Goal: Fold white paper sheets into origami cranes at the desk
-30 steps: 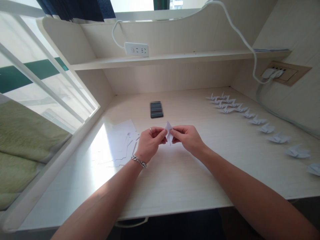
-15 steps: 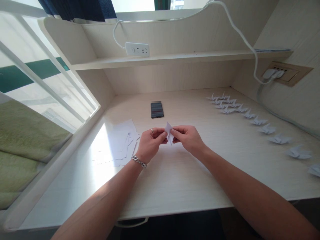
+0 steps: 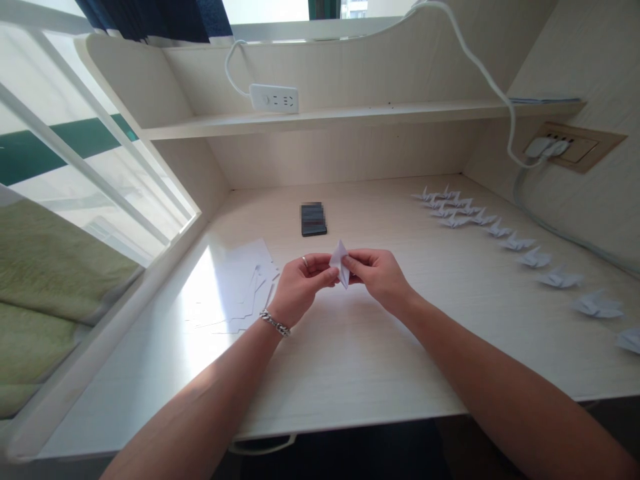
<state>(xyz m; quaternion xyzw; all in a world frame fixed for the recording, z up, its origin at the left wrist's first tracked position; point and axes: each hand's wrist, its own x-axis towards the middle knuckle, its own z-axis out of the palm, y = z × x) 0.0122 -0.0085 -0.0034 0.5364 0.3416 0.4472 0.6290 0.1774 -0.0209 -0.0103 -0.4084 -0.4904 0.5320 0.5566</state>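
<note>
A small white sheet of folded paper (image 3: pixel 341 264), shaped like a narrow diamond, is held upright above the desk between both hands. My left hand (image 3: pixel 303 283), with a ring and a chain bracelet, pinches its left side between thumb and fingers. On the other side my right hand (image 3: pixel 376 272) grips it, the thumb lying on its face. The fingertips behind the paper are partly hidden. Left of my left hand lie loose white paper sheets (image 3: pixel 240 280), part of them in bright sunlight.
Several folded paper cranes (image 3: pixel 519 244) stand in a line along the desk's right side. A dark phone-like object (image 3: pixel 313 219), partly pixelated, lies beyond my hands. On the shelf (image 3: pixel 350 119) sits a white power strip (image 3: pixel 274 99); its cable reaches a wall socket (image 3: pixel 575 147).
The folded paper has shifted slightly right and up and turned a little. My left thumb has slid lower along its edge. My right hand is nearly still.
</note>
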